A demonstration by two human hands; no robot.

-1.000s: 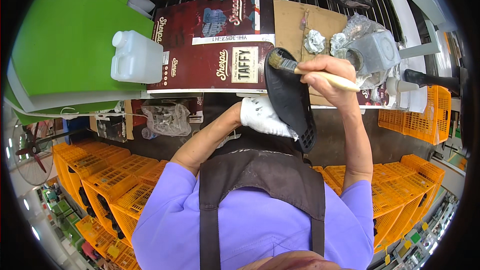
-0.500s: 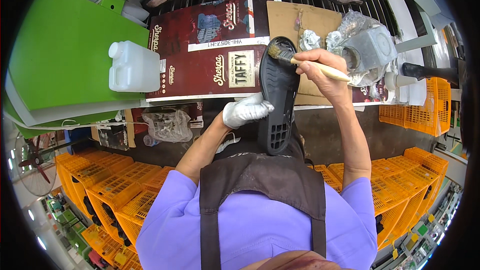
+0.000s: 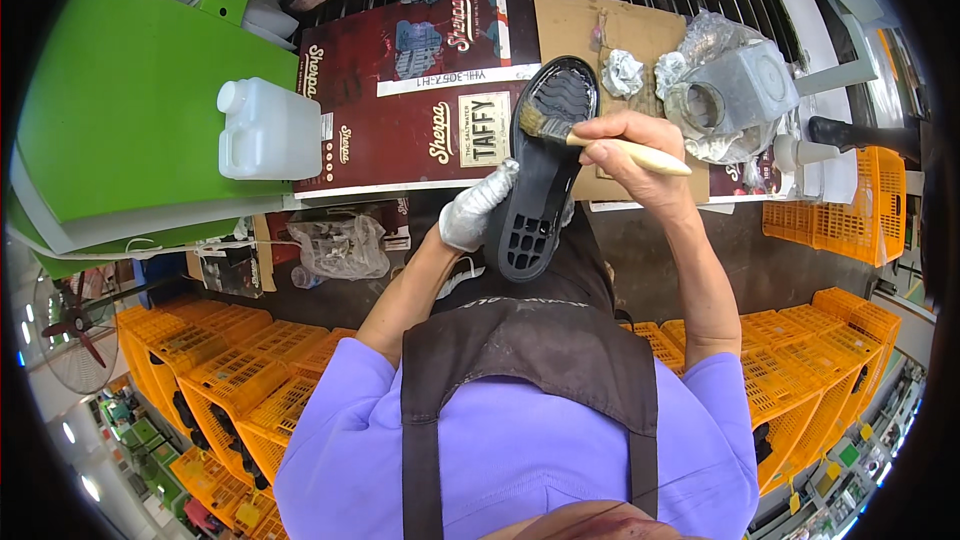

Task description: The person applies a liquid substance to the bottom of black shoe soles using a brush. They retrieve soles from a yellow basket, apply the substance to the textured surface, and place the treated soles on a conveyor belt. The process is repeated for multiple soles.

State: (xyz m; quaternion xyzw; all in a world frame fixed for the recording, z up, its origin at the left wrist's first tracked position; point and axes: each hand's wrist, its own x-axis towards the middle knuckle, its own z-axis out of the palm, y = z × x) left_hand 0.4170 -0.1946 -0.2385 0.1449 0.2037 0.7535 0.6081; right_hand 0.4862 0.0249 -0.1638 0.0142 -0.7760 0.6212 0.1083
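A black shoe sole point(image 3: 540, 175) is held tilted over the near edge of the bench, its inner side up. My left hand point(image 3: 478, 208), in a whitish glove, grips the sole by its left side, with part of the fingers hidden beneath it. My bare right hand point(image 3: 637, 157) is closed round the pale handle of a paintbrush point(image 3: 650, 153). The bristles press on the left inner edge of the sole's front half. Wet, shiny streaks show along the rim near the toe, and the heel end has square hollows.
A white plastic jug point(image 3: 268, 130) stands at the left, beside a green panel point(image 3: 150, 90). Flattened cardboard point(image 3: 410, 130) covers the bench. A clear plastic container point(image 3: 745, 90) lies at the right by crumpled white paper point(image 3: 622, 73). Orange crates point(image 3: 250, 360) stand behind me; shoes sit on far rollers.
The brush has moved from the toe down to the left inner edge of the sole. My left hand has shifted the sole slightly left and farther from me.
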